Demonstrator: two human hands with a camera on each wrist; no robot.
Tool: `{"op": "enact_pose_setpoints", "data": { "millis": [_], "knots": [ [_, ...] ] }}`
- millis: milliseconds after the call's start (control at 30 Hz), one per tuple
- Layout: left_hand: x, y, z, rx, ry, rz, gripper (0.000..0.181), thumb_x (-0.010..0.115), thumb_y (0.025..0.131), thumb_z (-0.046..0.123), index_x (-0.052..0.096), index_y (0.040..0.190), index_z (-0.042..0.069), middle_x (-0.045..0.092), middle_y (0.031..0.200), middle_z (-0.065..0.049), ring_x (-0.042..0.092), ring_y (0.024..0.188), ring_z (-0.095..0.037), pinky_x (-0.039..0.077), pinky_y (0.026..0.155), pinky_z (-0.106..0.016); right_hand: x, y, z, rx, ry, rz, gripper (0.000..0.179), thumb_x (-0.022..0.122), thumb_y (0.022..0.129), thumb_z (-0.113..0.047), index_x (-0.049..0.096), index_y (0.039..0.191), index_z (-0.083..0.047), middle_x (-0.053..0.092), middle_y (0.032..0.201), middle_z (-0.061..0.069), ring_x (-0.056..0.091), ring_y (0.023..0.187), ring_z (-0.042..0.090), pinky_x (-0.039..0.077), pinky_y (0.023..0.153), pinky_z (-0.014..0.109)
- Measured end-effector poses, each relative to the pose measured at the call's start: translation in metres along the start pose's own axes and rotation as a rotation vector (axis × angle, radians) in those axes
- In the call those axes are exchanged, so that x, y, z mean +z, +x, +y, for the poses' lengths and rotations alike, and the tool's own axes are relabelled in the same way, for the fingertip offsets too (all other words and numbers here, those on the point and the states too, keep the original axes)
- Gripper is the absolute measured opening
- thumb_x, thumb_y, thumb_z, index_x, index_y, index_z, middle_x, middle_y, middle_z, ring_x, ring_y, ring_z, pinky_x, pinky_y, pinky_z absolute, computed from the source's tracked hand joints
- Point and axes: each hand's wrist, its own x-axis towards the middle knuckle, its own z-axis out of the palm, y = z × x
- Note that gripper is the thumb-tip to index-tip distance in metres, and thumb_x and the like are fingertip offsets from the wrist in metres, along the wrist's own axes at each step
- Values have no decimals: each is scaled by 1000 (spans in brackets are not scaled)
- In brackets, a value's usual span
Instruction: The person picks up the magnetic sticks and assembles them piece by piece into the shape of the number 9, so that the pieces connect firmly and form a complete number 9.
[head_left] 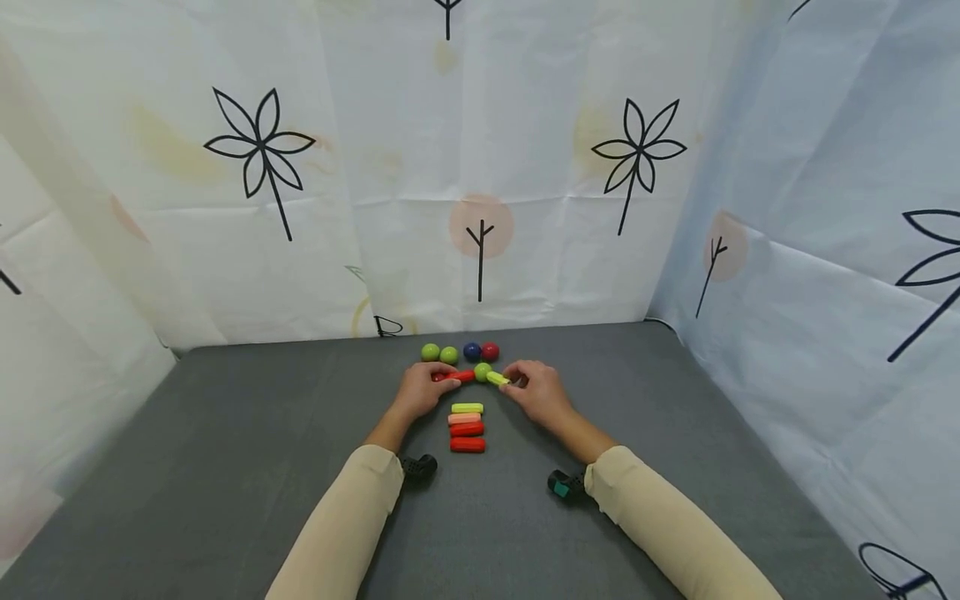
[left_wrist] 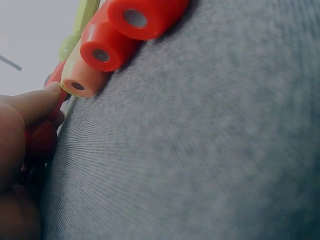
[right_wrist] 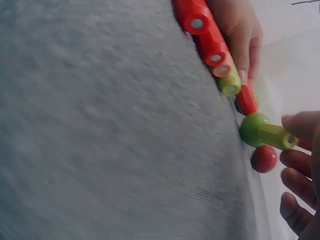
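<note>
My left hand (head_left: 422,390) pinches a red rod (head_left: 465,376) between thumb and fingers. A red ball (left_wrist: 41,140) sits at the rod's near end, partly covered by the hand. The rod's other end meets a green ball (head_left: 483,372). From that ball's right side a yellow-green rod (head_left: 497,378) sticks out, and my right hand (head_left: 542,393) pinches its free end between thumb and forefinger. In the right wrist view the rod (right_wrist: 274,135) shows a grey disc in its end, and the other right fingers are loosely bent.
Nearer me lies a column of rods: yellow-green (head_left: 467,408), pink (head_left: 464,419) and two red (head_left: 468,445). Behind the hands sit two green balls (head_left: 431,352), a dark blue ball (head_left: 472,352) and a red ball (head_left: 490,352). Patterned cloth (head_left: 390,250) borders the grey table (head_left: 225,467).
</note>
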Motion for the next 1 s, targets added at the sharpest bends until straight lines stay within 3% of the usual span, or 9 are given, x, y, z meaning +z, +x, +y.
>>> {"op": "enact_pose_setpoints", "data": {
  "millis": [267, 433, 700, 1000],
  "knots": [
    [-1, 0, -2, 3, -14, 3, 25, 76, 86, 25, 75, 107, 11, 68, 104, -6, 59, 91, -24, 47, 82, -40, -19, 25, 8, 85, 116, -93, 14, 70, 91, -17, 72, 102, -8, 68, 89, 0, 60, 78, 17, 49, 67, 34],
    [-2, 0, -1, 6, -15, 5, 24, 76, 86, 24, 75, 107, 10, 68, 104, -7, 60, 91, -25, 47, 82, -40, -24, 45, 16, 98, 91, -247, 26, 66, 94, -15, 67, 119, -6, 67, 109, 8, 62, 96, 25, 51, 77, 40],
    [-2, -1, 1, 12, -25, 1, 24, 75, 87, 23, 75, 107, 9, 68, 105, -7, 60, 93, -25, 48, 83, -40, -10, 71, 20, 161, -18, -436, 43, 64, 95, -16, 56, 137, -12, 56, 135, 11, 56, 117, 30, 47, 91, 46],
    [-2, -1, -1, -4, -23, -13, 25, 75, 88, 26, 75, 109, 11, 68, 107, -6, 61, 96, -25, 48, 84, -42, 10, 82, 19, 163, -93, -486, 46, 65, 95, -19, 54, 140, -16, 56, 133, 9, 55, 116, 27, 45, 94, 45]
  ]
}}
